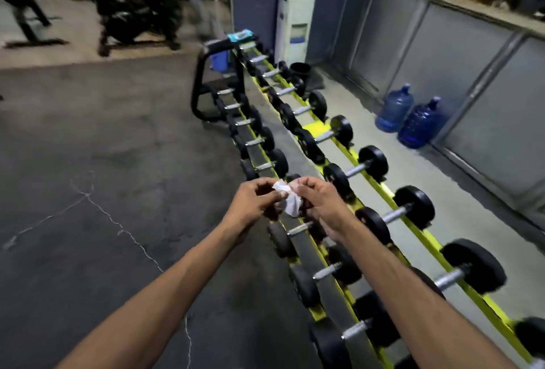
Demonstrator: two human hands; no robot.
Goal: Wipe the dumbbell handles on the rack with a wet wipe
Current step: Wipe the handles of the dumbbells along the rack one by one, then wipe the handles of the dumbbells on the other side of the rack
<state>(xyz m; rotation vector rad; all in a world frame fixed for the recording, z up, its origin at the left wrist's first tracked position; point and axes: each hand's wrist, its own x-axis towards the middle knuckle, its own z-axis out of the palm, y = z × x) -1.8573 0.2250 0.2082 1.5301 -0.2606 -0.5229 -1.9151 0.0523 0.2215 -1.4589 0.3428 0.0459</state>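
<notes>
A crumpled white wet wipe (290,202) hangs between my two hands above the lower tier of the rack. My left hand (252,202) pinches its left side and my right hand (320,202) pinches its right side. Below them runs a long two-tier rack with yellow rails (380,184), holding several black dumbbells with metal handles. One dumbbell handle (299,228) lies just under my hands. A teal wet wipe pack (240,35) sits on the far end of the rack.
Two blue water jugs (408,116) stand by the grey wall on the right. A white water dispenser (293,26) and a black bucket (300,69) are at the rack's far end. Cracked dark floor (103,162) spreads left, with exercise machines (132,6) beyond.
</notes>
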